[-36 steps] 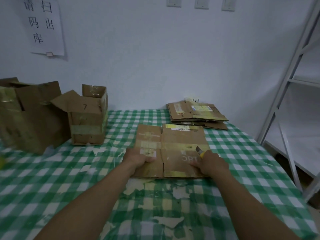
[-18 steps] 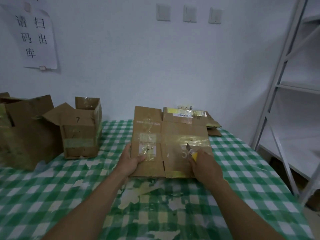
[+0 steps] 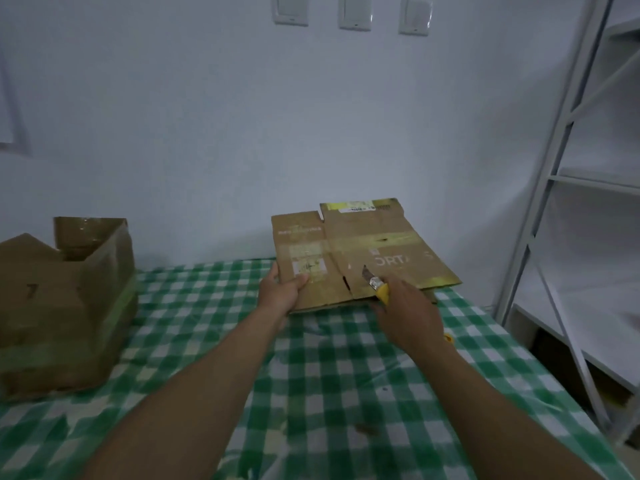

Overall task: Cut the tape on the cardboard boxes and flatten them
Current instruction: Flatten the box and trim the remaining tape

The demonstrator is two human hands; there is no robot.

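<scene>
A flattened cardboard box with yellow tape is held off the green checked table, over its far right part. My left hand grips the box's near left edge, thumb on top. My right hand grips a yellow utility knife and supports the near edge of the box, the blade lying over the cardboard. An open cardboard box marked 7 stands at the left of the table. The earlier stack of flattened boxes is hidden behind the held one.
A white metal shelf rack stands right of the table. The white wall with three switches is close behind the table's far edge. The tablecloth is worn in patches near me.
Both hands have carried the flattened box up and away toward the far right of the table. My view has swung right, so the big box at the left is out of sight.
</scene>
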